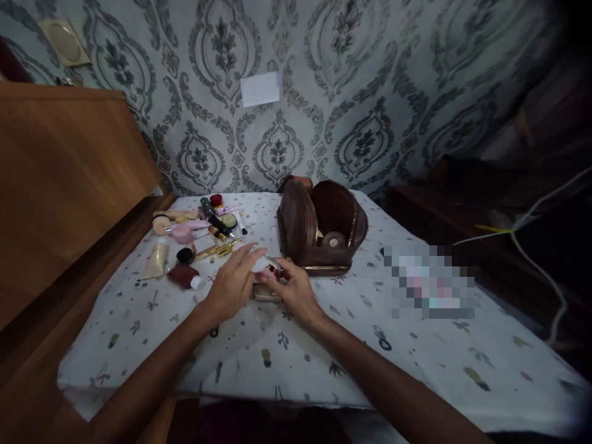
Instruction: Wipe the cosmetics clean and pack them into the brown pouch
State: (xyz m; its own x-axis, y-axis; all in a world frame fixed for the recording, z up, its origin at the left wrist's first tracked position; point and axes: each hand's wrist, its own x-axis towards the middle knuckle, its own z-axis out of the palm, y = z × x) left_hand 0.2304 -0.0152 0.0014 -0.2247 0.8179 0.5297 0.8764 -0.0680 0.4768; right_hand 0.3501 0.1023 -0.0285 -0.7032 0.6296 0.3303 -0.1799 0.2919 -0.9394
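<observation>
Both forearms are reaching in from the bottom edge over the counter (pixel 416 364), which is wearing a white cloth w/ small printed motifs. Left hand (pixel 231 280) is lying palm-down, fingers curling over a small white-and-pink compact (pixel 264 266); right hand (pixel 296 290) is meeting it from the other side, fingertips pinching the same compact, so both grips are grasping it just above the cloth. Something flat and brownish is sitting under the hands, can't tell what. Brown zip pouch (pixel 321 228) is standing open right behind the hands, near but apart. Cosmetics are lying scattered to the left: dark red bottle (pixel 184 275), cream tube (pixel 156 260), pink item (pixel 185 232), black jar (pixel 185 254). Wooden furniture (pixel 60 185) is standing along the left side, approx. touching the counter's edge.
</observation>
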